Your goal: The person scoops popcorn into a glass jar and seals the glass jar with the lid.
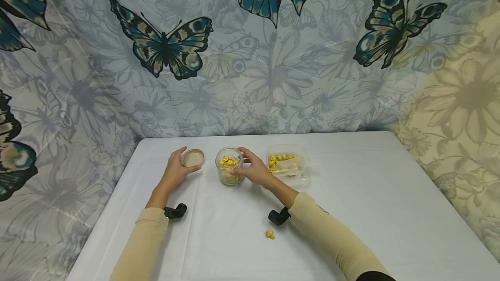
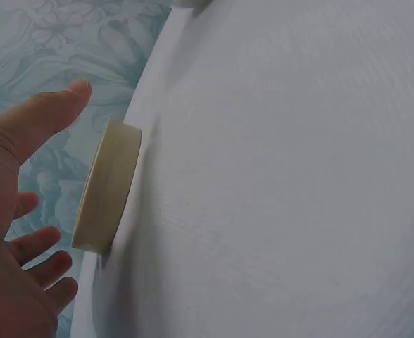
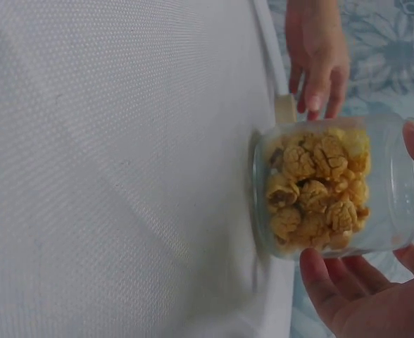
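Observation:
In the head view a glass jar (image 1: pixel 230 179) part-filled with yellow popcorn (image 1: pixel 228 161) stands upright and uncovered on the white table. My right hand (image 1: pixel 255 170) holds it from the right. Thumb and fingers lie on opposite sides of the glass, as the right wrist view also shows. To the jar's left, a round beige lid (image 1: pixel 193 158) lies between the spread thumb and fingers of my left hand (image 1: pixel 175 169). In the left wrist view a gap shows between those fingers and the lid (image 2: pixel 110 186), which rests on the cloth.
Right of the jar sits a clear plastic container (image 1: pixel 293 147) with more popcorn and a pale piece inside, hard to make out. One loose popcorn piece (image 1: pixel 270 233) lies near the front. A butterfly-patterned curtain (image 1: pixel 250 77) hangs behind the table (image 1: pixel 371 211).

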Action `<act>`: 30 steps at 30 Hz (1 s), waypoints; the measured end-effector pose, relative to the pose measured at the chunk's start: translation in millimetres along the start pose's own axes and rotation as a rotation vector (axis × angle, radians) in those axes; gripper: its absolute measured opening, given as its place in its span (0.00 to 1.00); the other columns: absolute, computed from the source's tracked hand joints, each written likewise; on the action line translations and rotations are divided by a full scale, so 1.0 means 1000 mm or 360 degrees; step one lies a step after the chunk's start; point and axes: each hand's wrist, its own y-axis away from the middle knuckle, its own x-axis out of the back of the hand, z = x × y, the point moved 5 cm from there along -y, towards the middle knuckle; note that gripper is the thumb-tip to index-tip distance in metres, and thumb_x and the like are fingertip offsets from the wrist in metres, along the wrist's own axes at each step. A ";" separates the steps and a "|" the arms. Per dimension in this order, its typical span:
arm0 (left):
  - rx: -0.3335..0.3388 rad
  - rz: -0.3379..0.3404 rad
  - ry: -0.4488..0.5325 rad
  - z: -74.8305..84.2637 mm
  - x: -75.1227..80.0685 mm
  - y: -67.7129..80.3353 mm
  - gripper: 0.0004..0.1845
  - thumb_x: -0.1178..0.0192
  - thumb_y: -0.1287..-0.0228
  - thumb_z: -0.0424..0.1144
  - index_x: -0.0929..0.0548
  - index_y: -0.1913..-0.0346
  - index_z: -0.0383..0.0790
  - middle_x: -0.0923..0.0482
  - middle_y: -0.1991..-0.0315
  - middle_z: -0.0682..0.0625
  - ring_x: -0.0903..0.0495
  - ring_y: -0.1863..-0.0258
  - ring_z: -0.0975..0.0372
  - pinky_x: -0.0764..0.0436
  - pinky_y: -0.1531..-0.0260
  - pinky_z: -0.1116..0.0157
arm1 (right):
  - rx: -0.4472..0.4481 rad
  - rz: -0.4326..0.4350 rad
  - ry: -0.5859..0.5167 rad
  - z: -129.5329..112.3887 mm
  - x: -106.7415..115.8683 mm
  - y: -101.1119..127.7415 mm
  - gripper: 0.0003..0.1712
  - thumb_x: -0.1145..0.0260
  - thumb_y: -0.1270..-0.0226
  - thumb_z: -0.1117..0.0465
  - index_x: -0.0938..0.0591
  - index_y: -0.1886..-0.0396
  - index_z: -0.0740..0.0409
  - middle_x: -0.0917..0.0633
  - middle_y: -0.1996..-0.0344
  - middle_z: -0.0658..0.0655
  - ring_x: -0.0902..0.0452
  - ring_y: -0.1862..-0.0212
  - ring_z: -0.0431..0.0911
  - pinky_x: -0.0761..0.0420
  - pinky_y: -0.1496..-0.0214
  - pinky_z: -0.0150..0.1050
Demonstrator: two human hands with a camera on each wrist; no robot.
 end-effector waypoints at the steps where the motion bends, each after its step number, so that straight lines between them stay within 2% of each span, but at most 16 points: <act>1: 0.0014 -0.0011 -0.0014 -0.002 0.000 -0.001 0.52 0.28 0.46 0.46 0.46 0.26 0.31 0.49 0.27 0.28 0.48 0.27 0.38 0.44 0.29 0.40 | 0.0002 -0.0001 0.0000 0.000 0.000 0.000 0.45 0.24 0.46 0.50 0.33 0.29 0.44 0.25 0.35 0.61 0.28 0.37 0.54 0.24 0.41 0.54; 13: 0.0172 -0.0142 -0.0194 -0.019 -0.005 -0.011 0.57 0.30 0.46 0.54 0.51 0.25 0.27 0.47 0.28 0.27 0.47 0.28 0.37 0.43 0.29 0.40 | -0.0003 -0.0012 0.0009 -0.002 0.001 0.001 0.45 0.23 0.47 0.51 0.33 0.29 0.44 0.26 0.35 0.61 0.28 0.37 0.54 0.24 0.40 0.54; 18: 0.0160 -0.0123 -0.0221 -0.021 -0.005 -0.012 0.55 0.31 0.46 0.54 0.48 0.26 0.26 0.46 0.29 0.27 0.48 0.28 0.37 0.42 0.29 0.40 | -0.0002 -0.0012 0.0002 -0.002 0.001 0.000 0.45 0.23 0.47 0.51 0.33 0.29 0.44 0.26 0.35 0.61 0.29 0.37 0.54 0.24 0.40 0.54; 25: 0.0088 -0.0052 -0.0262 -0.019 -0.004 -0.010 0.51 0.30 0.46 0.51 0.43 0.28 0.25 0.38 0.34 0.27 0.42 0.32 0.37 0.39 0.31 0.42 | -0.0004 -0.0016 0.0013 -0.001 0.001 0.001 0.45 0.24 0.46 0.51 0.33 0.29 0.44 0.26 0.35 0.60 0.28 0.38 0.54 0.24 0.40 0.53; 30: 0.0105 -0.0051 -0.0275 -0.017 -0.004 -0.009 0.50 0.29 0.45 0.51 0.42 0.28 0.26 0.38 0.33 0.28 0.41 0.32 0.39 0.38 0.32 0.42 | 0.0001 -0.0011 -0.0008 -0.002 0.001 0.002 0.46 0.24 0.46 0.53 0.34 0.28 0.45 0.26 0.36 0.61 0.27 0.38 0.54 0.24 0.39 0.53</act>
